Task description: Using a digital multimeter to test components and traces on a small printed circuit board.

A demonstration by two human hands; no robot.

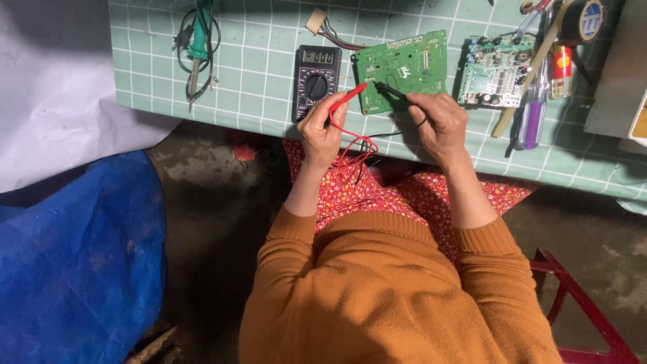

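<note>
Lying at the far left of the green grid-patterned table [256,108], a green-handled soldering iron [199,47] rests with its cord looped around it, well apart from the hands. Just left of the hands sits a black digital multimeter [315,81], upright on the mat with its display toward the far edge and its dial nearer the person. The left hand [322,131] is clenched around the red test probe [350,96], whose long axis slants up and to the right, its tip touching or nearly touching the lower left edge of the green circuit board [402,71]. Red and black leads [354,149] loop down between the two hands over the table edge. The right hand [439,121] pinches the black test probe [391,91], which slants up and to the left, its tip resting on the board's lower part. The board lies flat just beyond both hands, its long axis running left to right, tilted slightly; it is plain green with small printed traces and a bundle of wires with a white connector [317,20] off its upper left corner. Both hands are about equally near it. Farther right sit a second, component-studded circuit board [495,71], a purple-handled screwdriver [534,118] and a roll of tape [581,20].
</note>
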